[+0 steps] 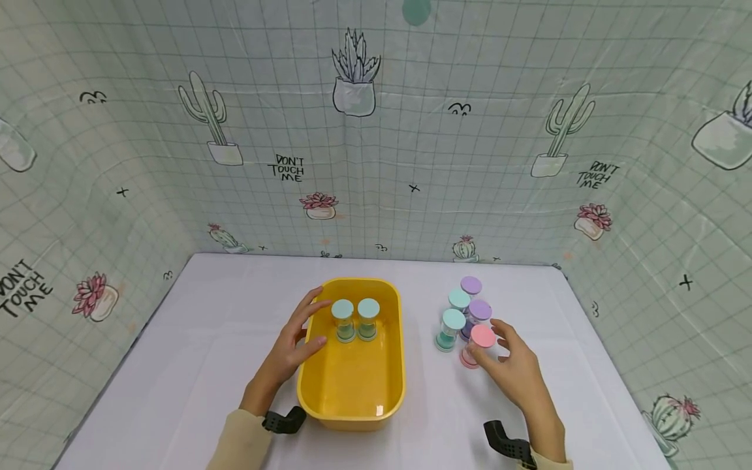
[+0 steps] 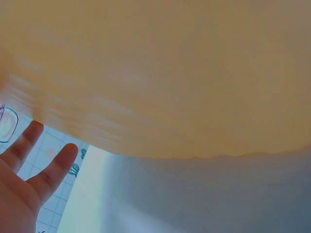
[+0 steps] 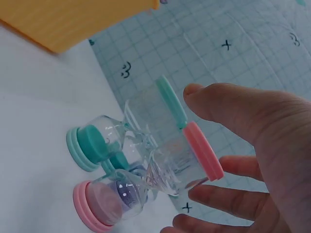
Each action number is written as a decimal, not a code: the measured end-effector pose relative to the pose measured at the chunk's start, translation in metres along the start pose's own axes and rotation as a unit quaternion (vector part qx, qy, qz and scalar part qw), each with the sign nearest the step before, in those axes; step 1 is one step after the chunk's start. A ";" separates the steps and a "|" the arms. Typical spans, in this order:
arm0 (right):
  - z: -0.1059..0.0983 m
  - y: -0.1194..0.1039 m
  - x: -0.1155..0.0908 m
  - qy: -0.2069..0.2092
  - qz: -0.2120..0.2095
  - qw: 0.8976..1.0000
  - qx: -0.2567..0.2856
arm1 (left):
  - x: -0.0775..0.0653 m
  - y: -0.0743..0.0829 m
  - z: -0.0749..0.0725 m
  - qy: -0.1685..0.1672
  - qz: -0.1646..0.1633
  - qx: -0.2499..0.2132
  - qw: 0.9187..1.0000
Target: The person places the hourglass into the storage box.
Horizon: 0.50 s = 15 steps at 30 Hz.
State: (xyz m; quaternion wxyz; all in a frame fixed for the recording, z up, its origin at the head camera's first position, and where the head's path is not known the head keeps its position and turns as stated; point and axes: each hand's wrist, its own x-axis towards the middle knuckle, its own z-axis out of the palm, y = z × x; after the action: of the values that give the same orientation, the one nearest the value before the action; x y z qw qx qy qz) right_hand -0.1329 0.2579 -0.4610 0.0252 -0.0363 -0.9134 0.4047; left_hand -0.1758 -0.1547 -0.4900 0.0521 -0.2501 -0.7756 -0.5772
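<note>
Two teal-capped sand timers (image 1: 367,318) stand upright inside the yellow bin (image 1: 352,391). My left hand (image 1: 292,343) is at the bin's left rim, fingers spread and thumb reaching over it; the left wrist view shows two of its fingers beside the bin's blurred wall (image 2: 170,87). At the right, my right hand (image 1: 517,369) is around the upper part of a pink sand timer (image 1: 472,354), which stands on the table. In the right wrist view its thumb is apart from the pink cap (image 3: 204,150), with the fingers on the far side; contact there is unclear.
Beside the pink timer stand two teal timers (image 1: 448,331) and two purple ones (image 1: 478,312), close together. A white cloth covers the table (image 1: 235,294). Behind and at the sides hangs a grid-patterned curtain (image 1: 411,150) with cactus drawings.
</note>
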 end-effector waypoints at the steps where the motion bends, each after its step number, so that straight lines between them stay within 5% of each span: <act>1: 0.001 0.000 0.000 -0.005 0.004 1.000 0.006 | 0.000 0.000 0.000 0.000 -0.001 0.001 1.000; 9: 0.005 -0.001 0.003 -0.017 0.014 1.000 0.022 | -0.001 0.000 -0.002 -0.001 -0.009 0.007 1.000; 15: 0.007 0.001 0.006 -0.001 -0.023 1.000 0.004 | 0.000 0.002 -0.003 -0.012 -0.006 0.003 1.000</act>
State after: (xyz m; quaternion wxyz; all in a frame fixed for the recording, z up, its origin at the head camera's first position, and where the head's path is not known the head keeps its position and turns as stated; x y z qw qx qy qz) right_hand -0.1389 0.2539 -0.4659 0.0333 -0.0145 -0.9125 0.4075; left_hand -0.1756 -0.1574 -0.4871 0.0401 -0.2518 -0.7796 -0.5720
